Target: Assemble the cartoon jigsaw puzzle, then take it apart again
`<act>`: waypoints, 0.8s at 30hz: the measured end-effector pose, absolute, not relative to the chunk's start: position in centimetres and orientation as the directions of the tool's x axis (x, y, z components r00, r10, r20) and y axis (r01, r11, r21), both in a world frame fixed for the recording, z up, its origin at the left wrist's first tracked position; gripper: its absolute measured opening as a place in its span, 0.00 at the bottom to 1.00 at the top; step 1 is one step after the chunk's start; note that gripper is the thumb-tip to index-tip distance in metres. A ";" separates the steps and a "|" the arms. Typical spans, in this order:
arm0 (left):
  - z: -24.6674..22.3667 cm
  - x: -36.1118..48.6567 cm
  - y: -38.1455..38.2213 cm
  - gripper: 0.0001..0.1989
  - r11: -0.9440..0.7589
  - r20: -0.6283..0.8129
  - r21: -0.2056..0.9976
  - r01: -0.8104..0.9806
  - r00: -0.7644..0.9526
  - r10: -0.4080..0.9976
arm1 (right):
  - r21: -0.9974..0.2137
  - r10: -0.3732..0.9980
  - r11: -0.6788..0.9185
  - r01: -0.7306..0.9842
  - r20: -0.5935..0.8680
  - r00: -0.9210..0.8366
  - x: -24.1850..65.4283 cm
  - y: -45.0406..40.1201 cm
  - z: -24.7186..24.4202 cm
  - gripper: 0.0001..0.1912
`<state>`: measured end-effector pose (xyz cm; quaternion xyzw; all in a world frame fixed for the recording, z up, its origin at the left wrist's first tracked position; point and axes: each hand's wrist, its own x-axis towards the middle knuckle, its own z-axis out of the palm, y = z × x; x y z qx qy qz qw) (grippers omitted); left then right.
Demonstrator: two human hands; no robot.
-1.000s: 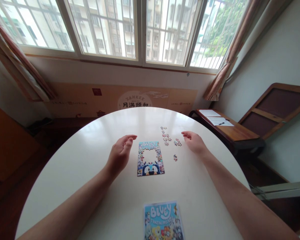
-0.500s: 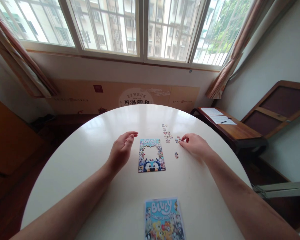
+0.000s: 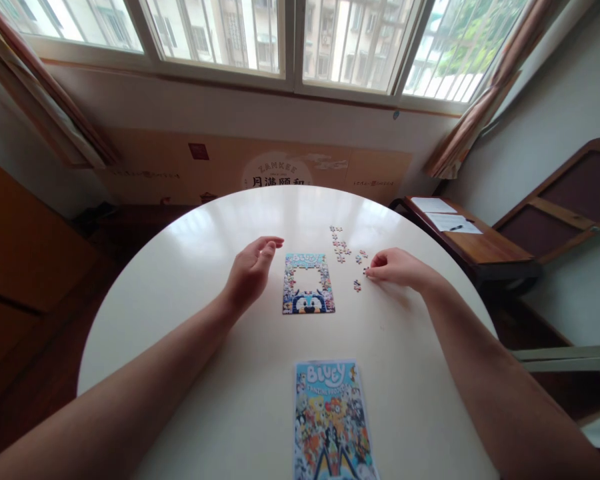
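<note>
Right hand [image 3: 397,267]: thumb and fingertips together, clamped on a small puzzle piece [image 3: 366,272] at the table [image 3: 240,393], right of the part-built puzzle [image 3: 313,305]. Left hand [image 3: 250,272]: fingers extended, grip loose and apart, just beside the puzzle's left edge. Puzzle lies flat, bordered, with a gap in its middle. Loose pieces [image 3: 341,259] lie between puzzle and right hand; printed picture sheet [image 3: 333,410] lies nearer the person
</note>
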<state>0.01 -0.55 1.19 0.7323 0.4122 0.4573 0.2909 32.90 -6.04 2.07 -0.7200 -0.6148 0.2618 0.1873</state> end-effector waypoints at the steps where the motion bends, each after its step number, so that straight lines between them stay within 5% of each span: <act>1: 1.1 0.1 -0.5 0.18 -0.492 0.431 0.808 0.324 0.243 0.869 | -0.607 0.979 -0.191 0.771 -0.179 0.102 33.0 -6.2 2.2 0.10; 5: 1.2 0.5 -0.9 0.18 -0.515 0.454 0.797 0.314 0.250 0.855 | -0.703 0.982 -0.171 0.690 -0.178 0.062 33.4 -6.3 2.5 0.11; 10: 2.3 1.4 -2.5 0.14 -0.581 0.483 0.731 0.359 0.329 0.811 | -0.874 0.997 0.020 0.485 0.057 0.060 31.9 -6.7 2.9 0.13; 24: 2.8 2.6 -4.6 0.11 -0.514 0.228 0.801 0.308 0.637 0.737 | -0.873 0.940 0.216 0.438 0.064 -0.335 22.9 -9.8 3.5 0.07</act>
